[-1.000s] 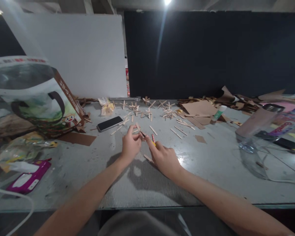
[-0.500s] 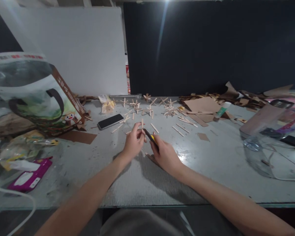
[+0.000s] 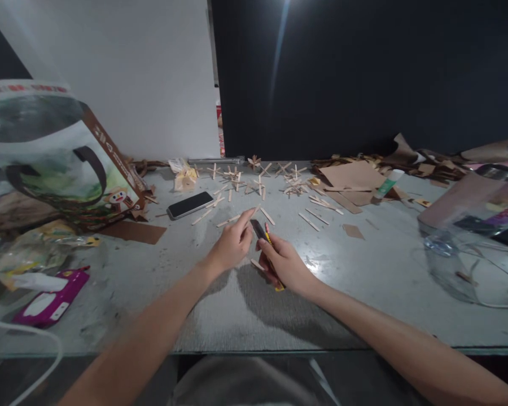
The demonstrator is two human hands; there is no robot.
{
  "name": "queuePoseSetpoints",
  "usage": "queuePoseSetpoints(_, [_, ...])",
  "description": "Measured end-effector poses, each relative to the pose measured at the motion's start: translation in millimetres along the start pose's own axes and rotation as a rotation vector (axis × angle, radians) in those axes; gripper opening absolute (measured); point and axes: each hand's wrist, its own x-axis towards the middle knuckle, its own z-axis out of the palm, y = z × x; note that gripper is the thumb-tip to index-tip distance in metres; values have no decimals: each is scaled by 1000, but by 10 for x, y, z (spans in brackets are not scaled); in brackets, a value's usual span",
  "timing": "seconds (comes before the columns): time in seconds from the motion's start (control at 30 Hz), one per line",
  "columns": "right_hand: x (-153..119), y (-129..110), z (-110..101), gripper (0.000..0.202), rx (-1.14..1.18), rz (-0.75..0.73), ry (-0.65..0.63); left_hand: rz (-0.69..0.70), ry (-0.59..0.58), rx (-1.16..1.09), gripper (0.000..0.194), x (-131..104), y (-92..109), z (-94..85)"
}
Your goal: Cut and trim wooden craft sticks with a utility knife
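Note:
My left hand [image 3: 232,243] is closed around a thin wooden craft stick [image 3: 257,208], whose tip sticks out past the index finger, tilted up to the right. In my right hand [image 3: 290,266] is a black and yellow utility knife [image 3: 268,237], its front end pointing up and left towards the left fingers. Whether that end touches the stick I cannot tell. Just under the right fingers shows the end of another wooden stick [image 3: 257,264]. Beyond both hands, several loose sticks [image 3: 267,216] and some crossed sticks [image 3: 260,185] lie on the grey table [image 3: 220,327].
A black phone [image 3: 190,205] lies left of the sticks. Cardboard pieces [image 3: 347,176] and a glue stick [image 3: 390,183] are at the back right, a pink tumbler [image 3: 461,197] further right. On the left are a large printed bag [image 3: 59,163] and a purple wipes pack [image 3: 53,299].
The craft stick in my left hand has tipped from upright to leaning right, with the index finger stretched along it. The knife has turned in my right hand, showing more of its yellow side.

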Motion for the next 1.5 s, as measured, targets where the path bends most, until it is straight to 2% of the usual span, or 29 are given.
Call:
queuePoseSetpoints(0.37, [8, 5, -10, 45, 68, 25, -45, -28, -38, -97, 60, 1, 42, -1])
queuePoseSetpoints(0.53, [1, 20, -3, 44, 60, 42, -65, -108, -65, -160, 60, -9, 33, -32])
queuePoseSetpoints(0.87, [29, 42, -2, 41, 11, 39, -86, -122, -116, -98, 63, 14, 27, -15])
queuePoseSetpoints(1.07, [32, 37, -2, 41, -14, 47, -73, -240, -183, -336, 75, 7, 10, 34])
queuePoseSetpoints(1.33, [20, 23, -44, 35, -45, 115, -72, -350, -294, -369, 62, -25, -5, 36])
queuePoseSetpoints(1.5, [12, -10, -47, 29, -38, 176, -68, -298, -258, -352, 59, -42, -39, 69])
